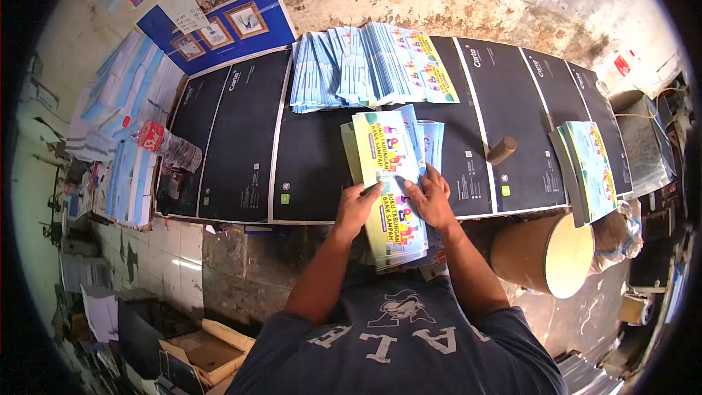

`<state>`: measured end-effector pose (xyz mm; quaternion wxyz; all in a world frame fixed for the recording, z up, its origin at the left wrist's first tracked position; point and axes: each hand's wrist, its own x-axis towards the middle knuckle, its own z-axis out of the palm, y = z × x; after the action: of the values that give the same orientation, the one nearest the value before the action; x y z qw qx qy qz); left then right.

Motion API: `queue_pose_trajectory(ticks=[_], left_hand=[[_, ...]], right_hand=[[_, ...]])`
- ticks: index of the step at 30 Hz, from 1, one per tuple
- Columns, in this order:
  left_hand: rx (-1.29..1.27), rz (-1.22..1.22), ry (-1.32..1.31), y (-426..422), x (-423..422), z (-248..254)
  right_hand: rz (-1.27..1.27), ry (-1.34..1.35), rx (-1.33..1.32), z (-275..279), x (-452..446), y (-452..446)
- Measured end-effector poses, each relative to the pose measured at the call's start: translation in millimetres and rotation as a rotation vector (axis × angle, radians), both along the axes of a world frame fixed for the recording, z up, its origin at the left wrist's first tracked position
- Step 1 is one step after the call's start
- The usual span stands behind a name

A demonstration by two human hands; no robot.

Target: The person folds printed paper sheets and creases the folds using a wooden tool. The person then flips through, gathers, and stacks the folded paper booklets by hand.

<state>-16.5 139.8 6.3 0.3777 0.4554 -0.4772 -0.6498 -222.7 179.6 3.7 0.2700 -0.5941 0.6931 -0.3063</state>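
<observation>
Fingers of left hand (357,209) and right hand (433,202) closed on printed sheets (401,230) (yellow and blue)

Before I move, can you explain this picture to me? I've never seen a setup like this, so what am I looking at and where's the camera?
There is no robot here. A person works with two bare hands, and the one picture comes from a camera worn on their head, looking forward and down. That is why their dark shirt fills the bottom.

The left hand and right hand hold printed covers reading "Buku Tabungan Bank Sampah", one on each side.

Beyond them is a long black work surface. On it, a row of blue-and-white booklets is fanned out at the back. A smaller pile sits at the right end, with a short brown cylinder nearer the middle. A plastic bottle is at the left.
</observation>
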Motion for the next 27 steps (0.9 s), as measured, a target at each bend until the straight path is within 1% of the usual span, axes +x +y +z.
queue_pose_trajectory(ticks=[1, 3, 5, 7, 9, 10, 11, 13, 14, 15, 16, 17, 19, 21, 23, 25, 27], left_hand=[[0.036, 0.025, -0.012, 0, -2, 1], [0.001, 0.058, -0.005, 2, 2, -4], [-0.018, 0.148, -0.184, -2, 28, -6], [0.152, 0.292, -0.009, -8, 64, 1], [0.111, 0.336, 0.188, -9, 87, 34], [0.062, 0.323, 0.28, -10, 83, 43], [0.062, 0.33, 0.282, -12, 76, 40], [-0.002, 0.164, -0.053, -14, 55, 26], [-0.027, 0.134, -0.083, -13, 38, 19], [-0.05, 0.1, -0.114, -9, 20, 8], [-0.025, 0.105, -0.092, -5, 6, 2], [0.019, 0.103, -0.065, -2, 0, -3], [0.012, 0.078, -0.058, -1, 5, -8], [-0.166, 0.162, -0.216, -7, 37, -7], [-0.076, 0.311, 0.08, -13, 75, -1], [-0.213, 0.27, 0.193, -16, 90, 16], [-0.296, 0.145, -0.014, -14, 78, 29]], right_hand=[[-0.001, 0.004, 0.005, 2, -1, 0], [0.007, 0.012, 0.011, 4, -1, 1], [0.008, 0.015, 0.019, 0, -1, 0], [0.018, -0.096, -0.033, -12, -7, -1], [0.022, -0.07, -0.048, -14, -7, 0], [0.029, -0.041, -0.07, -13, -6, 0], [0.036, -0.04, -0.069, -11, -4, 0], [0.017, 0.055, -0.009, 1, 0, 0], [0.016, 0.061, -0.014, 2, 0, -1], [-0.004, 0.013, -0.007, 2, 0, 0], [-0.026, -0.036, 0.002, 5, 1, 1], [-0.005, 0.045, -0.012, 8, 3, 2], [0.01, 0.068, -0.005, 14, 4, 3], [0.004, 0.051, 0.007, 11, 2, 2], [-0.008, 0.029, 0.012, 5, 1, 0], [0.006, 0.043, -0.058, 2, 2, 1], [0.007, 0.07, -0.037, 2, 3, 2]])
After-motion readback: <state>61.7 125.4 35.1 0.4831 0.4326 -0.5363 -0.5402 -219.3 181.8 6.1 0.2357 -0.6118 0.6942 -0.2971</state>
